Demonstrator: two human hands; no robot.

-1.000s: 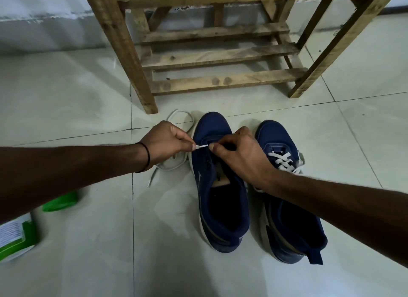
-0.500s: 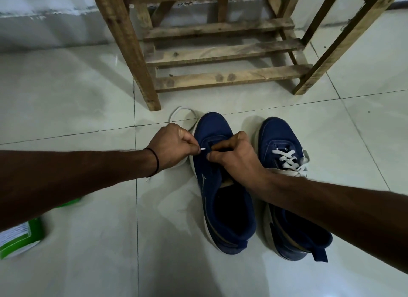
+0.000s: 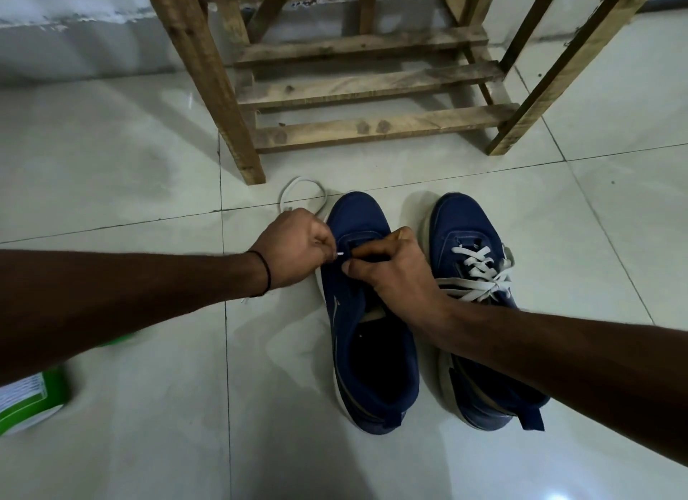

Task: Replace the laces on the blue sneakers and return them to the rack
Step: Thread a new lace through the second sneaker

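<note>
- Left hand [image 3: 294,246]: pinching the tip of white lace [image 3: 302,180] at the unlaced sneaker [image 3: 357,213]'s far eyelets.
- Right hand [image 3: 391,272]: fingers curled on the same sneaker's eyelet flap.
- Rest of the lace loops on the floor [image 3: 111,164], left of the toe.
- Laced sneaker [image 3: 458,216] sits just right; both are near the wooden rack [image 3: 357,90].
- Green container [image 3: 29,399] at near left.

The pale tiled floor [image 3: 111,164] carries a wooden rack [image 3: 372,127] at the far side. Nearer stand an unlaced blue sneaker [image 3: 372,369] and a laced blue sneaker [image 3: 458,220], side by side. A white lace [image 3: 298,183] loops on the floor to their left, and a green-and-white container [image 3: 33,399] sits near left.
</note>
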